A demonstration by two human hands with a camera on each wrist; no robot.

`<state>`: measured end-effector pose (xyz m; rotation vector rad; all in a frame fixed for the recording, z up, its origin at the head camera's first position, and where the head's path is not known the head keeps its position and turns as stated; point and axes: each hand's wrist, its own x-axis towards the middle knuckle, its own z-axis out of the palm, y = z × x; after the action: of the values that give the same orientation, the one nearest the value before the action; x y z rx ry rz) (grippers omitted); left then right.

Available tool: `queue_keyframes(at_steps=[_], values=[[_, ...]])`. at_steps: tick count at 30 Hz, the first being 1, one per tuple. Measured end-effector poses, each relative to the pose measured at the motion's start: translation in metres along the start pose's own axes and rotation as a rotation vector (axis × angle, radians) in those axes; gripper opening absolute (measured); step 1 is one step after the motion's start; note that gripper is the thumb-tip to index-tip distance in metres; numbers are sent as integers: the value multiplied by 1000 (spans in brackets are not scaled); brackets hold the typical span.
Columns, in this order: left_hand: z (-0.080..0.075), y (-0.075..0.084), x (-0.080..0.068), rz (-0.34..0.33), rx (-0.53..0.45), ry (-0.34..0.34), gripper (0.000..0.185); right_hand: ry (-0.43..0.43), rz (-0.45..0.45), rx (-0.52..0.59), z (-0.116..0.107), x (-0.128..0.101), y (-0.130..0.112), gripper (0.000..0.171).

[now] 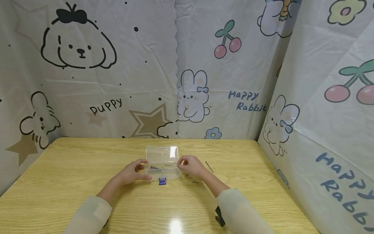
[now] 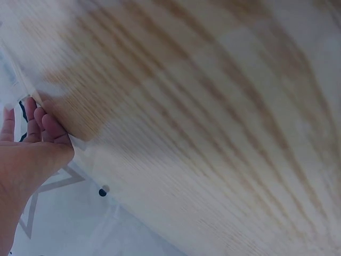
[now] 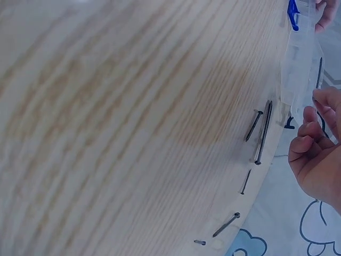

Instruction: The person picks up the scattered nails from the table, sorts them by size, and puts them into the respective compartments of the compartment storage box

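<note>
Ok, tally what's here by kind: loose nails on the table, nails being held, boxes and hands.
Loose nails on the table: 5
Nail pinched in the right hand: 1
Clear box, held by the left hand: 1
Hands: 2
Total: 9

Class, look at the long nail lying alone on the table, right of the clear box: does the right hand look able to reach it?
Probably yes: the long nail lies on bare table just beside the right hand, with nothing between them.
</note>
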<state>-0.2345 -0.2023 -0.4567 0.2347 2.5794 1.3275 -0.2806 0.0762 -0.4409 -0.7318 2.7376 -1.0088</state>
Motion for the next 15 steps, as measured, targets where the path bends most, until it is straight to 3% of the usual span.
queue_keyframes(at_steps=[15], values=[[0, -3, 2, 1, 13, 3, 74, -6, 20, -7, 8, 9, -4, 10]])
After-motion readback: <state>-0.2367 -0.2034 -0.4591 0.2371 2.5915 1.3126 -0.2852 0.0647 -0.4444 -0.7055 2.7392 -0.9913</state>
